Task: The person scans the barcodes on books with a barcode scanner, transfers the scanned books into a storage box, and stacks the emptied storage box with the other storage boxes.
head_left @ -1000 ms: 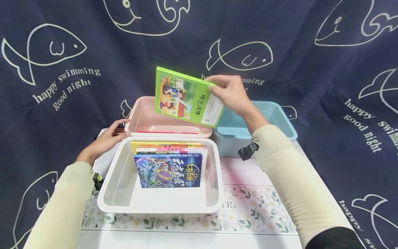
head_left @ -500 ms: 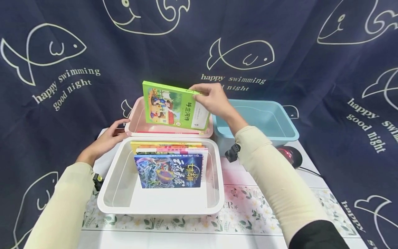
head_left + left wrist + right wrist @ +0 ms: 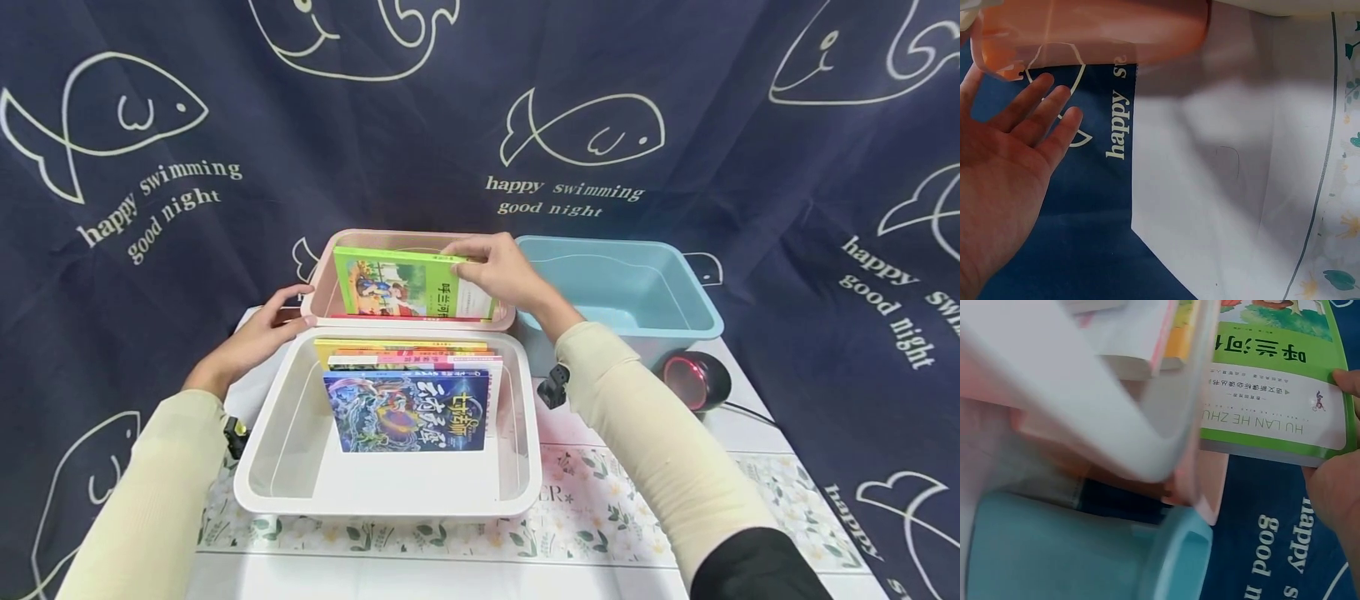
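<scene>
R wrist cam shows the "HU LAN HE" lettering (image 3: pixel 1266 422) on the green book (image 3: pixel 386 283), too small to read in head view. R hand (image 3: pixel 504 268) pinches the book's top edge, book upright, partly inside pink bin (image 3: pixel 324 287). L hand (image 3: pixel 255 335), fingers loosely apart, touches pink bin's L rim. Blue bin (image 3: pixel 615 279) R of pink bin; white bin (image 3: pixel 251 492) w/ books (image 3: pixel 408 412) in front, blocking pink bin's front wall.

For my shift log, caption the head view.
Right hand holding a green book partway inside the pink bin, left hand at its corner.
</scene>
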Action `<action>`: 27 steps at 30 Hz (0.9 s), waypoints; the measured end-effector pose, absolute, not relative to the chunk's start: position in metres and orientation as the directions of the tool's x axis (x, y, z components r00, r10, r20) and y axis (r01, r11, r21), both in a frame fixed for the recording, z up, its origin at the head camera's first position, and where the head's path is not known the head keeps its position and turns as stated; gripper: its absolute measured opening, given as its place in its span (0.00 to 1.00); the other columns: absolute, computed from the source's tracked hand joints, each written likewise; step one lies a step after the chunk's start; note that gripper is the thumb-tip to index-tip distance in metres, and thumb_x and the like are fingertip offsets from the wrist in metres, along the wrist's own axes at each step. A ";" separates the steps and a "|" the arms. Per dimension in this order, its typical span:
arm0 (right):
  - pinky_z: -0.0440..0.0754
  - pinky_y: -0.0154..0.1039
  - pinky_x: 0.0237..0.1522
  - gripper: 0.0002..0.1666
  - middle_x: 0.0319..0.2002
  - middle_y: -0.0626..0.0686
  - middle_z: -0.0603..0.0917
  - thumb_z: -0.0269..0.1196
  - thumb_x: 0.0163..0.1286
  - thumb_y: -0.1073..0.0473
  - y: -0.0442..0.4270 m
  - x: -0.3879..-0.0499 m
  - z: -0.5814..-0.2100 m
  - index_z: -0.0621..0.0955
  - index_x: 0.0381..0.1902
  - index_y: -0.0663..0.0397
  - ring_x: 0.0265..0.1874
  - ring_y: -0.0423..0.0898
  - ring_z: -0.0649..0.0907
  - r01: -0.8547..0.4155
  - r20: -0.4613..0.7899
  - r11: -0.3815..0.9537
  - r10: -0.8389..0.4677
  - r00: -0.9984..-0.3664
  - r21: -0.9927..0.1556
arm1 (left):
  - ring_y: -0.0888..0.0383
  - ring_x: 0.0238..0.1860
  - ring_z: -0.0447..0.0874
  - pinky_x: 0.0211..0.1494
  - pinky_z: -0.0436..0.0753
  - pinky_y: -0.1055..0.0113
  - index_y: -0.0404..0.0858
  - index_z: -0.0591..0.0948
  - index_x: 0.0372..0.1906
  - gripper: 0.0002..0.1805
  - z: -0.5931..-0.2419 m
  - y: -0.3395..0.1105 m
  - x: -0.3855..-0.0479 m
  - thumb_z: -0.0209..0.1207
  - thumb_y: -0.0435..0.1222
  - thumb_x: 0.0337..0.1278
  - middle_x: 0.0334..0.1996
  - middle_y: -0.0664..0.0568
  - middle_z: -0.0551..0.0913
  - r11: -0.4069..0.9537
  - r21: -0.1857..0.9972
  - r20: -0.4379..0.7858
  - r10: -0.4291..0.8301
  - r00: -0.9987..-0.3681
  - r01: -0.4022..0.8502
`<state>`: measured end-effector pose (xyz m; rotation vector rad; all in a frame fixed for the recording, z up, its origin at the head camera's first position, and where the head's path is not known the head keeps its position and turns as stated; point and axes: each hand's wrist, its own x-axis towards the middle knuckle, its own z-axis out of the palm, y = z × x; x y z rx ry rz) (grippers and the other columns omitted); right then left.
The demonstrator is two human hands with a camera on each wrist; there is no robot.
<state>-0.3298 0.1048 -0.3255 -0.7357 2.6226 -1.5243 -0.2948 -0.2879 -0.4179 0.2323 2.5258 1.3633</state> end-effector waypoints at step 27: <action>0.83 0.34 0.50 0.17 0.48 0.55 0.92 0.63 0.67 0.69 0.092 -0.328 -0.385 0.89 0.52 0.56 0.44 0.44 0.88 -0.289 0.031 0.446 -0.502 -0.865 -0.847 | 0.33 0.75 0.64 0.75 0.63 0.30 0.55 0.46 0.84 0.42 -0.417 -0.288 -0.294 0.53 0.55 0.76 0.76 0.31 0.62 0.568 0.823 -0.161 0.245 -0.956 0.007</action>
